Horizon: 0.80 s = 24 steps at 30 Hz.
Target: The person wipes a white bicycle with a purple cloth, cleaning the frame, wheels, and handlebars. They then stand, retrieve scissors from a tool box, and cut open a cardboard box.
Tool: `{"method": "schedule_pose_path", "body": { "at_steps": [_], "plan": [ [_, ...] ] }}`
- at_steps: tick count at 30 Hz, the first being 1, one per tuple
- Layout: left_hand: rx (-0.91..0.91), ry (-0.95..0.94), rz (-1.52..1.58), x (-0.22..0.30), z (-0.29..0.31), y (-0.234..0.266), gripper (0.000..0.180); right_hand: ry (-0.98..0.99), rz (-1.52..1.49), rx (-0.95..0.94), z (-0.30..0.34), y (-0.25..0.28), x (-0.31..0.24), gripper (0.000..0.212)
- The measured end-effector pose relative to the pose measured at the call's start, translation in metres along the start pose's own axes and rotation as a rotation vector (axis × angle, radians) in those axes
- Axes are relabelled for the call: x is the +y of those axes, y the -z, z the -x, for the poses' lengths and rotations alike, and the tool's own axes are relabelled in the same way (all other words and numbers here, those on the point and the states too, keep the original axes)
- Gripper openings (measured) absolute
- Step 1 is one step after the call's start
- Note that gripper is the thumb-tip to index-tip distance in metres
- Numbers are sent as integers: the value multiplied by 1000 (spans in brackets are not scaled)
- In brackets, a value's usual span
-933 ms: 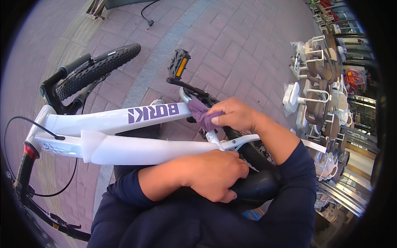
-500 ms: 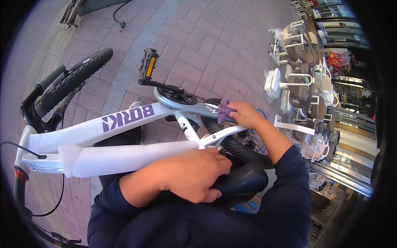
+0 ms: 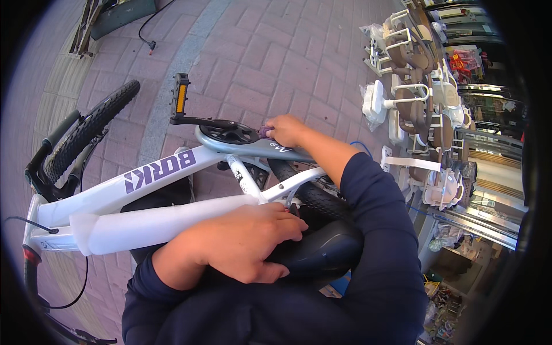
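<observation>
A white bicycle frame (image 3: 103, 198) with purple lettering lies across my front, its top tube wrapped in white foam (image 3: 144, 225). My right hand (image 3: 286, 131) is closed on a bunched purple cloth (image 3: 265, 132), pressed at the chain guard beside the black chainring (image 3: 229, 134). Most of the cloth is covered by my fingers. My left hand (image 3: 248, 240) rests over the end of the foam, beside the black saddle (image 3: 322, 247). Its fingers point right and its thumb stands apart; what lies under the palm is hidden.
A pedal (image 3: 180, 96) with a yellow reflector sticks up from the crank. Front wheel (image 3: 92, 129) lies left, rear tyre (image 3: 325, 201) under my right arm. Racks of white and brown child seats (image 3: 408, 92) line the right side. A cable (image 3: 150, 45) lies on the paving.
My right hand has moved left along the chain guard with the cloth, up to the chainring. The bicycle appears shifted slightly left in view; my left hand stays at the foam.
</observation>
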<state>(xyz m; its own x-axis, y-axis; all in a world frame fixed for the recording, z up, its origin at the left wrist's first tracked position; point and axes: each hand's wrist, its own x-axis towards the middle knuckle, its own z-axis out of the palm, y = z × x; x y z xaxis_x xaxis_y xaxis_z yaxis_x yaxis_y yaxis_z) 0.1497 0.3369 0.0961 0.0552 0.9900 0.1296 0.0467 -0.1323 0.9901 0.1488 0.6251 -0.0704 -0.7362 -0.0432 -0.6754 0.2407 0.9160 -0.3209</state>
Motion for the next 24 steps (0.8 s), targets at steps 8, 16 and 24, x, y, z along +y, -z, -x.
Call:
{"method": "schedule_pose_path", "body": {
  "at_steps": [8, 16, 24],
  "plan": [
    [33, -6, 20, -2, 2, -2, 53, -321, 259, -37, 121, 47, 128, 23],
    [36, 19, 6, -1, -1, -3, 51, -379, 20, 50, 161, 43, 79, 30],
    [26, 30, -57, 1, 1, -5, 52, -44, -19, 119, 192, 44, 32, 22]
  ]
}}
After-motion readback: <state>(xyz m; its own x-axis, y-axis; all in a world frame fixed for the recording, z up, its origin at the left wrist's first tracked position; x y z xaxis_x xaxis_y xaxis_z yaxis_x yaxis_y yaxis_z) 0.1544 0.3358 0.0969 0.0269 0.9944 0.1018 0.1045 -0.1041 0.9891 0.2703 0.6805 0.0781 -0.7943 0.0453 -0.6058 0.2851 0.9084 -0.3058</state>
